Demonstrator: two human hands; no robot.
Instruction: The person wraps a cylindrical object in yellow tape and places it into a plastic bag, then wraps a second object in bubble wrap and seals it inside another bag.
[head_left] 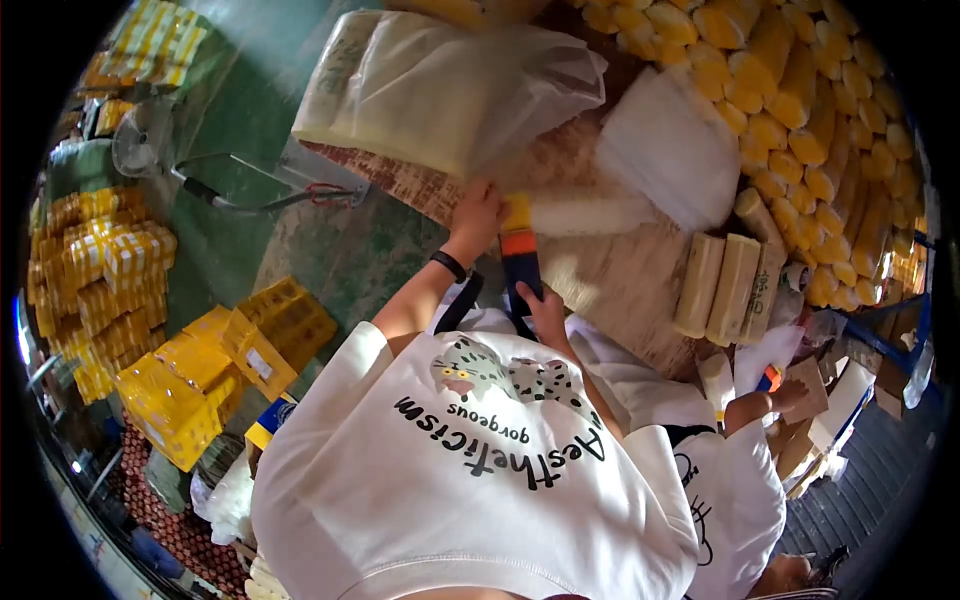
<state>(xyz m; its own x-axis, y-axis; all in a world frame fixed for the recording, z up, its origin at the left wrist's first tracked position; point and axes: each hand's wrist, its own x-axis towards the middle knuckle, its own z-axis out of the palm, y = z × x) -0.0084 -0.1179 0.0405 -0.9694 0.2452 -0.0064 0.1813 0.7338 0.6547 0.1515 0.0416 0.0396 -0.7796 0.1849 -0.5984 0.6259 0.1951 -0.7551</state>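
My left hand (478,215), with a black band on the wrist, is closed at the near end of a white, translucent roll (590,215) lying on the brown worktable (610,290). Yellow tape (516,213) covers that end of the roll. In my right hand (545,312) is a tape dispenser (520,265), dark blue with an orange band, its front against the taped end. Beyond my hands lies a large bundle of clear plastic film (430,95). A stack of white sheeting (670,145) sits to the right of it.
Wrapped rolls (733,290) stand on the table's right side, below a high pile of yellow-ended rolls (790,100). A co-worker's hand (750,408) is close on my right. Yellow-taped cartons (200,375), a metal-handled cart (250,205) and a fan (143,138) are at left.
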